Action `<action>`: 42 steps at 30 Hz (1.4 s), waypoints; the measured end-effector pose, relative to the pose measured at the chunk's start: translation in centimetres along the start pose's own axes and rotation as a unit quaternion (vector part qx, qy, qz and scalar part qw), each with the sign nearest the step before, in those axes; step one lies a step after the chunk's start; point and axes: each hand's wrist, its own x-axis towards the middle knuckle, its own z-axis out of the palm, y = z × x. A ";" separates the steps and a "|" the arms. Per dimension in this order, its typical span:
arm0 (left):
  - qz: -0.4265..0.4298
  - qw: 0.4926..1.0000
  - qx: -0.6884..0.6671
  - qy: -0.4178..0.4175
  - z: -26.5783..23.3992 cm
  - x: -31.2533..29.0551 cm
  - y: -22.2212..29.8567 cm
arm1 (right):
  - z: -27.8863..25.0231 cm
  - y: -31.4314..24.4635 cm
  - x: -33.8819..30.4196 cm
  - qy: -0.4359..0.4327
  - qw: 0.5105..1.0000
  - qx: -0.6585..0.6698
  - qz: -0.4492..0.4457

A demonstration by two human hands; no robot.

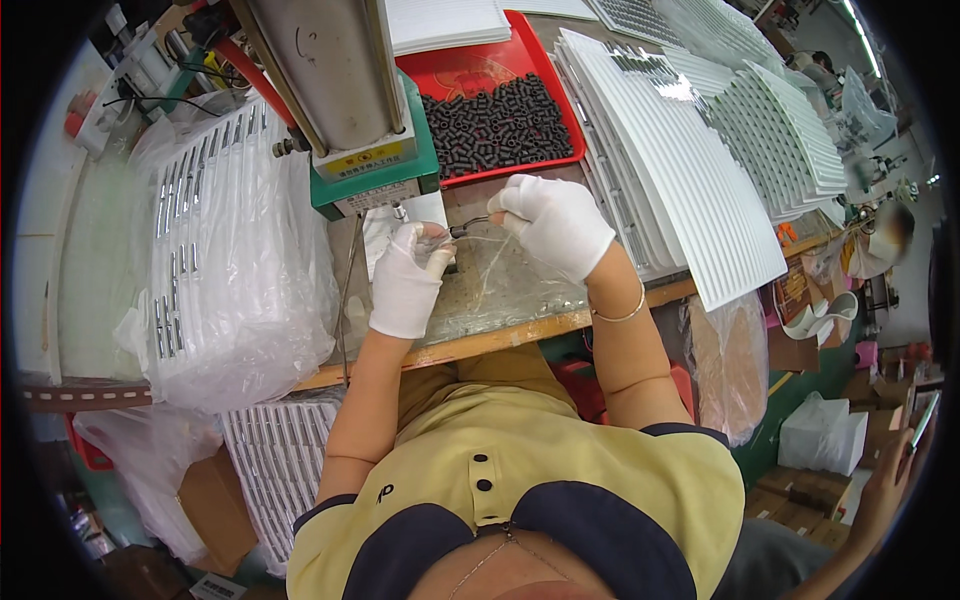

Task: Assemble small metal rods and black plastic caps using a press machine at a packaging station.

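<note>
Both my hands wear white gloves with some fingertips bare. My left hand (408, 282) is closed at the thumb and fingers just below the green press head (375, 160); what it pinches is mostly hidden. My right hand (556, 226) grips a thin, dark, slightly curved tool (476, 223), whose tip reaches a small black piece (458, 232) beside my left fingertips. Under the press stands a pale metal block (425, 210). Beyond my hands, a red tray (574, 120) holds a heap of small black cylindrical pieces (500, 130).
Left of the press sits a plastic-wrapped stack of white ridged trays (215, 270) with shiny rods. More white ridged trays (670, 170) are piled at the right, overhanging the wooden table edge (540, 328). Another person's hand (885, 480) holds a slim object at the far right.
</note>
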 end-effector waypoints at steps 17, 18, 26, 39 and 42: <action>-0.154 0.959 -0.211 -0.112 -0.9 -1.8 -0.9 | -4.7 29.3 12.7 0.103 0.891 -0.098 0.431; -0.166 0.956 -0.223 -0.096 -1.3 -1.9 -0.8 | -4.5 29.9 13.7 0.110 0.884 -0.101 0.443; -0.177 0.953 -0.231 -0.085 -1.6 -1.0 -0.5 | -5.5 29.3 14.9 0.044 0.855 -0.154 0.494; -0.157 0.959 -0.225 -0.068 -2.5 -1.6 -0.6 | -6.2 32.7 13.5 0.071 0.844 -0.216 0.485; -0.159 0.967 -0.189 -0.056 -2.8 -1.0 -1.5 | -7.5 25.7 13.6 0.125 0.901 -0.013 0.415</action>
